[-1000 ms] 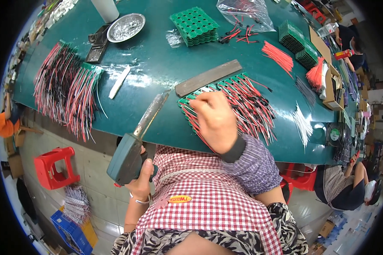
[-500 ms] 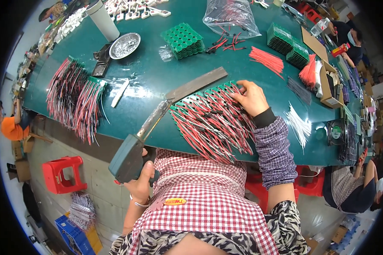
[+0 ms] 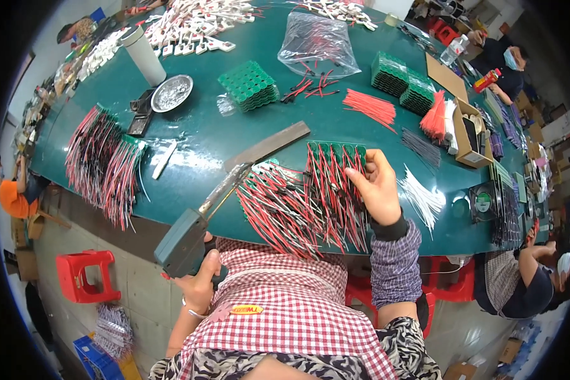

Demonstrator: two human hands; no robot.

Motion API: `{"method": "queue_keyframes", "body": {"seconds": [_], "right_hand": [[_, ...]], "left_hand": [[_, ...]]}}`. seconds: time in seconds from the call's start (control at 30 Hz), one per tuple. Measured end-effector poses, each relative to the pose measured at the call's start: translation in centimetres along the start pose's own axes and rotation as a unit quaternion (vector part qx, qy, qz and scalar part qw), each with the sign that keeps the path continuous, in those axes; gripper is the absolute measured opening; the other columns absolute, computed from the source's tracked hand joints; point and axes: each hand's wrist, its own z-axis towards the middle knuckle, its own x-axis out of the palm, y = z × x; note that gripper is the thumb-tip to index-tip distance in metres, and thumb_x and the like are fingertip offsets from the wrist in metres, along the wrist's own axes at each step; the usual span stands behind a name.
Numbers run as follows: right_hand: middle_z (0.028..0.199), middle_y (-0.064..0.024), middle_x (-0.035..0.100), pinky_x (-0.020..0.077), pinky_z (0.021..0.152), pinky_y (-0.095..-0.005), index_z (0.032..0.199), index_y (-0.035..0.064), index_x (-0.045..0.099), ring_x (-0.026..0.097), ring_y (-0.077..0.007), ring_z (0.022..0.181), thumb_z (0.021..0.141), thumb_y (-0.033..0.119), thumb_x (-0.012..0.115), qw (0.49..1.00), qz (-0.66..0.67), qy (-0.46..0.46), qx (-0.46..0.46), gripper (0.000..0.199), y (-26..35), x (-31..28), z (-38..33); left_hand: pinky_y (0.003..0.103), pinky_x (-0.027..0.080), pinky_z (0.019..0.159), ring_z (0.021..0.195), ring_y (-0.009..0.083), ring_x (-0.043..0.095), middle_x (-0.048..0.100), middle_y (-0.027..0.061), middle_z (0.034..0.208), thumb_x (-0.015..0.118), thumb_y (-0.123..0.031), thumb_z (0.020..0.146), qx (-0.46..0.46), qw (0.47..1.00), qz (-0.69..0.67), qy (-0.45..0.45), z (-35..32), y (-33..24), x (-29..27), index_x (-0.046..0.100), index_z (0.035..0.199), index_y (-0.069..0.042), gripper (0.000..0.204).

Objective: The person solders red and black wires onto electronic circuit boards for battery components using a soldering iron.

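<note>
**Right hand on the wired green holders, left hand gripping a soldering gun**

The right hand (image 3: 379,187) lies on a green holder strip (image 3: 337,154) at the centre of the green table (image 3: 202,136), fingers closed over the strip's right end, thumb on top. Red and black wires (image 3: 310,206) fan out from the strip toward 6 o'clock, down to the table's near edge. A second wired bundle (image 3: 269,202) lies just beside it at 9 o'clock, touching the first.

The left hand (image 3: 199,285) sits at about 7 o'clock from the strip, off the table edge, clamped around the grip of a dark green soldering gun (image 3: 183,244). The gun's long metal tip (image 3: 225,187) points toward 1 o'clock and reaches over the table, ending near a flat metal bar (image 3: 266,147) that lies slantwise just beyond the bundles.

Farther out at 9 o'clock, more wired strips (image 3: 101,164) hang over the table's left edge. At 11 o'clock stand a round metal dish (image 3: 171,93) and a white cylinder (image 3: 143,55); at 12 o'clock is a stack of empty green holders (image 3: 249,85) and a clear plastic bag (image 3: 316,44). Loose red wires (image 3: 372,106) lie at 1 o'clock, and white wires (image 3: 421,196) at 3 o'clock, near the right hand. A red stool (image 3: 82,277) stands on the floor at 8 o'clock. Another person (image 3: 519,285) sits at 4 o'clock.
</note>
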Motion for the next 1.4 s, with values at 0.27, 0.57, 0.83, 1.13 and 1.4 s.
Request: {"method": "queue_keyframes", "body": {"seconds": [0.27,0.57,0.83,1.13,1.4], "right_hand": [[0.093,-0.0076,0.065,0.051,0.071,-0.0272,0.11,-0.0007,0.055,0.061,-0.0114,0.082,0.086,0.004,0.073,0.991,-0.072,-0.091,-0.065,0.031,5.7,-1.1,-5.4],[0.1,-0.0062,0.063,0.0494,0.077,-0.0252,0.111,0.0011,0.055,0.061,-0.0121,0.087,0.089,-0.002,0.069,0.959,-0.088,-0.215,-0.162,0.026,5.6,-0.6,-4.0],[0.105,-0.011,0.065,0.0519,0.085,-0.032,0.112,-0.0061,0.057,0.062,-0.017,0.095,0.096,0.006,0.064,0.797,-0.142,-0.505,-0.301,0.022,8.9,-2.8,-5.8],[0.097,-0.0043,0.064,0.049,0.071,-0.0241,0.122,-0.0035,0.056,0.059,-0.009,0.082,0.092,0.005,0.067,0.98,0.03,-0.195,0.003,0.033,10.1,-0.6,-4.0],[0.116,-0.0244,0.061,0.0452,0.096,-0.0422,0.13,-0.0074,0.052,0.059,-0.0377,0.108,0.093,0.029,0.064,0.973,-0.224,0.008,-0.055,0.053,-3.4,6.7,0.3]], "left_hand": [[0.027,0.047,0.052,0.063,0.012,0.056,0.062,0.0156,0.118,0.061,0.008,0.086,0.007,0.999,-0.045,-0.009,0.1,-0.4,-0.2,0.05,0.128,0.004,0.044],[0.026,0.047,0.052,0.062,0.0127,0.057,0.062,0.0173,0.119,0.059,0.01,0.085,0.007,0.998,-0.068,-0.012,0.9,-0.5,-0.1,0.048,0.131,0.004,0.048],[0.026,0.045,0.048,0.056,0.0125,0.053,0.063,0.0197,0.117,0.06,0.011,0.085,0.015,0.998,-0.056,-0.036,1.4,0.0,-0.5,0.045,0.132,0.005,0.05],[0.026,0.042,0.045,0.053,0.0128,0.052,0.063,0.021,0.115,0.059,0.01,0.085,0.063,0.991,-0.073,-0.092,2.6,-0.1,-1.5,0.045,0.132,0.005,0.05],[0.026,0.042,0.046,0.056,0.0124,0.052,0.063,0.0202,0.116,0.059,0.01,0.085,0.058,0.985,-0.09,-0.133,1.9,0.5,-2.9,0.046,0.131,0.004,0.048]]}}
